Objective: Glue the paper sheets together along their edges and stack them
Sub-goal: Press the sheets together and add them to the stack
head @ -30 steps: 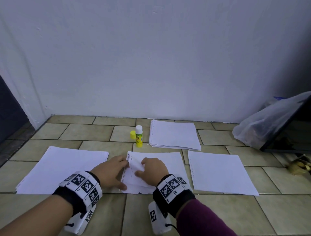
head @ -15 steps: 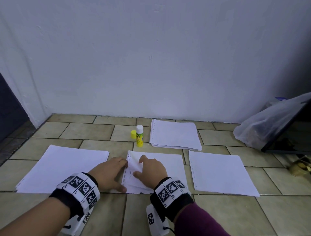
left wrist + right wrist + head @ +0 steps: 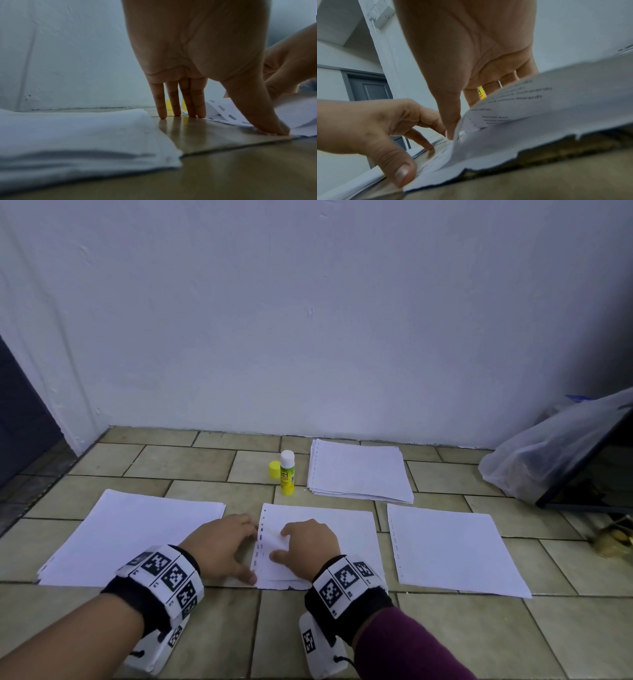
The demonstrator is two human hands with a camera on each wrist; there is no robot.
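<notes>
A middle pile of white punched sheets lies on the tiled floor in front of me. My right hand pinches the left edge of the top sheet and curls it up off the pile; in the right wrist view the lifted sheet shows printed text underneath. My left hand lies beside the pile's left edge. Its straight fingers touch the floor and its thumb presses the lower sheets down. An uncapped glue stick stands behind the pile beside its yellow cap.
A paper pile lies at the left, a single sheet at the right and another stack at the back by the white wall. A plastic bag and a dark panel lean at the far right.
My right hand's fingers have shifted a little along the top sheet's lifted left edge. The left hand stays where it was beside the pile.
</notes>
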